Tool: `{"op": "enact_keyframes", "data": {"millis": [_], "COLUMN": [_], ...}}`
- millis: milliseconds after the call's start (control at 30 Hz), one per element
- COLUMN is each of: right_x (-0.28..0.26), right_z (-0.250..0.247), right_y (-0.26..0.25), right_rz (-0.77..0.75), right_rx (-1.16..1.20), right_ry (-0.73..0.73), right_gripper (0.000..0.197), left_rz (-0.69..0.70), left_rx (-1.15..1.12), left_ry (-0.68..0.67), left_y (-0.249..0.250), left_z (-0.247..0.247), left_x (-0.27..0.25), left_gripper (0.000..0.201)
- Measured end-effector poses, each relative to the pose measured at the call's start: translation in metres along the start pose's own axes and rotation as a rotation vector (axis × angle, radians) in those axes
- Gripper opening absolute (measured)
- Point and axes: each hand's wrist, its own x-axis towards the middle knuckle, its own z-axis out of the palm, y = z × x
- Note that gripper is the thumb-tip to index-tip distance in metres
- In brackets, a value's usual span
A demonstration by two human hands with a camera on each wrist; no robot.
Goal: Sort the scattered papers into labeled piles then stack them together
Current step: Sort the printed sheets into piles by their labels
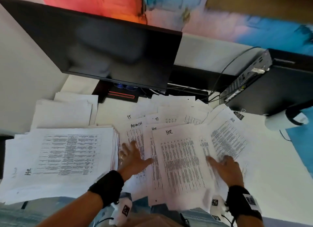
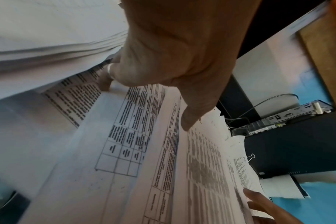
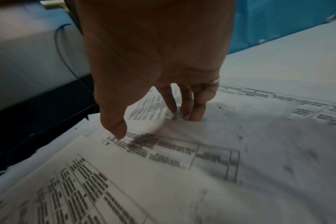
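Left of the monitor (image 1: pixel 94 45) sits my HR pile (image 1: pixel 59 157). My left hand (image 1: pixel 133 157) lies spread on the scattered papers (image 1: pixel 177 159) below it; my right hand (image 1: pixel 227 167) presses flat. Sliding could drag ADMIN sheets along, I judge.

White printed paper sheets (image 1: pixel 179 160) carry black text, grid tables and handwritten black labels; the flat rectangular monitor (image 1: pixel 108 54) and wrist straps (image 1: pixel 108 186) are black.
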Motion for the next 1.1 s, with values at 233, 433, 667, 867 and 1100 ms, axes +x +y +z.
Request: {"op": "enact_keyframes", "data": {"millis": [233,433,667,867,1100], "right_x": [-0.04,-0.063,-0.067,-0.07,-0.073], "right_z": [0.046,0.103,0.137,0.144,0.138], "right_y": [-0.042,-0.08,-0.099,-0.106,-0.097], "right_rz": [-0.109,-0.304,-0.23,-0.201,-0.272], "right_rx": [0.026,-0.141,0.162,-0.014,0.441], "right_ry": [-0.112,-0.024,-0.138,-0.042,-0.296], "right_gripper": [0.105,0.069,0.065,0.091,0.057], "left_rz": [0.234,0.132,0.141,0.093,0.071], "left_rx": [-0.104,-0.106,-0.167,-0.263,-0.341], "left_ry": [-0.003,0.177,0.2,0.176,0.128], "left_y": [0.008,0.003,-0.001,-0.005,-0.014], "left_z": [0.005,0.001,-0.009,-0.021,-0.03], "left_x": [0.003,0.005,0.005,0.004,0.017], "left_gripper": [0.11,0.107,0.104,0.101,0.091]}}
